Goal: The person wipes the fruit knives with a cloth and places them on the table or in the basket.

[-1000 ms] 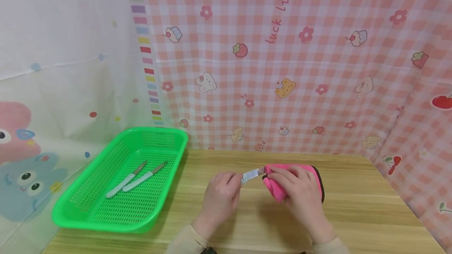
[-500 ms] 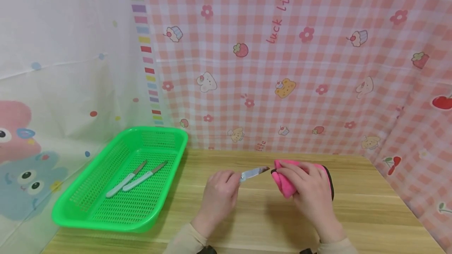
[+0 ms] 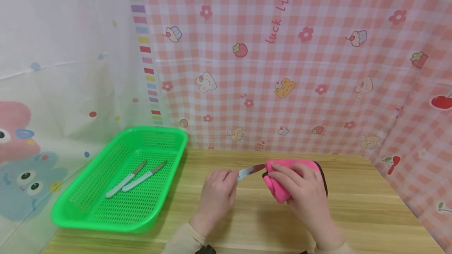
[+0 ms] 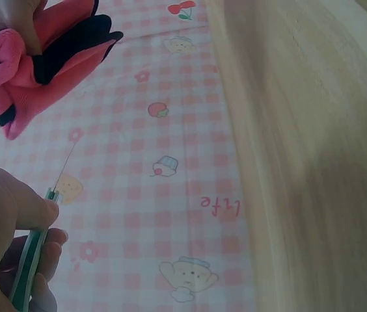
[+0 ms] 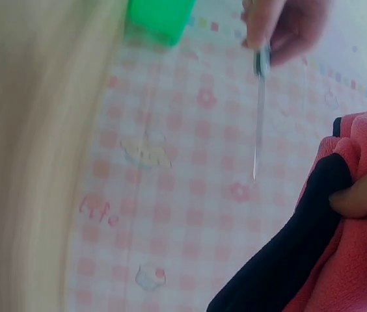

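My left hand [image 3: 217, 195] grips the light green handle of a small knife [image 3: 251, 171], its blade pointing right. In the left wrist view the handle [image 4: 30, 266] lies between thumb and curled fingers, and the blade is seen edge-on. My right hand [image 3: 303, 191] holds a folded pink cloth [image 3: 277, 189] with a black border. The right wrist view shows the thumb pressed on the cloth's black edging [image 5: 313, 205]. A small gap separates blade tip and cloth in both wrist views. The palm side of the right hand is hidden by the cloth.
A green plastic basket [image 3: 169, 187] stands on the wooden table [image 3: 247, 226] at the left. Two similar knives [image 3: 125, 179] lie inside it, blades toward the back. Patterned cloth hangings [image 3: 261, 66] close off the back and both sides.
The pink cloth moved right off the blade, then came back left to near its tip. My left hand shifted slightly left with the knife. The knives in the basket stayed put.
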Available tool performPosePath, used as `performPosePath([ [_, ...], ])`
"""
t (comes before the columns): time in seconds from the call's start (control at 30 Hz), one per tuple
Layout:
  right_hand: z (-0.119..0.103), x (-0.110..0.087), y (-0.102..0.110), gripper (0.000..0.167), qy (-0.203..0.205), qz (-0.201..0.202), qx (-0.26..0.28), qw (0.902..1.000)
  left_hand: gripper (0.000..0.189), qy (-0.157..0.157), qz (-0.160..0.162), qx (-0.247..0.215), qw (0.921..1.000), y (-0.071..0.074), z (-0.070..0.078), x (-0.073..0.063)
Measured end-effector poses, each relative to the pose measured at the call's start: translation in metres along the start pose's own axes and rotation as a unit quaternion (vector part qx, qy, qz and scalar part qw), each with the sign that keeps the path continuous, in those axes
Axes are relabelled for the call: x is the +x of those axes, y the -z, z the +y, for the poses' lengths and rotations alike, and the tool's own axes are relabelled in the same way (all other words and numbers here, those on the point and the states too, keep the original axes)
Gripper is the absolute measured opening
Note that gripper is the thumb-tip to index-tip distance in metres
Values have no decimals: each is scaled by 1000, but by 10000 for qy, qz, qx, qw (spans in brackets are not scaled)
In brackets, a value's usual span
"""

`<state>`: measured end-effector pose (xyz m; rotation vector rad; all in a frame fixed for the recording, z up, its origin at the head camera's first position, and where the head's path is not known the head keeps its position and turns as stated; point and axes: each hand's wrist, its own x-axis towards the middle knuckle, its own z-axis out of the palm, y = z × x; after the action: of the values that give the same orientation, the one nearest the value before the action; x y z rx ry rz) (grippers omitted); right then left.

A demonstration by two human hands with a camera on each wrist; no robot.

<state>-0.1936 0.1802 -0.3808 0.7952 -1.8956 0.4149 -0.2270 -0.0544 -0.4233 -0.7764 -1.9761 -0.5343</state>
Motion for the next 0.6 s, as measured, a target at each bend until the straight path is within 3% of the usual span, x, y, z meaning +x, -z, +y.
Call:
performPosePath([
  [0.27,-16,-3,-17,30,559,-86,-120,9983,24,-9,-76,-36,10000,1,5,1],
  [0.6,-21,-9,-28,38,538,-365,-141,9978,22,-294,-96,17,9995,0,10,0],
])
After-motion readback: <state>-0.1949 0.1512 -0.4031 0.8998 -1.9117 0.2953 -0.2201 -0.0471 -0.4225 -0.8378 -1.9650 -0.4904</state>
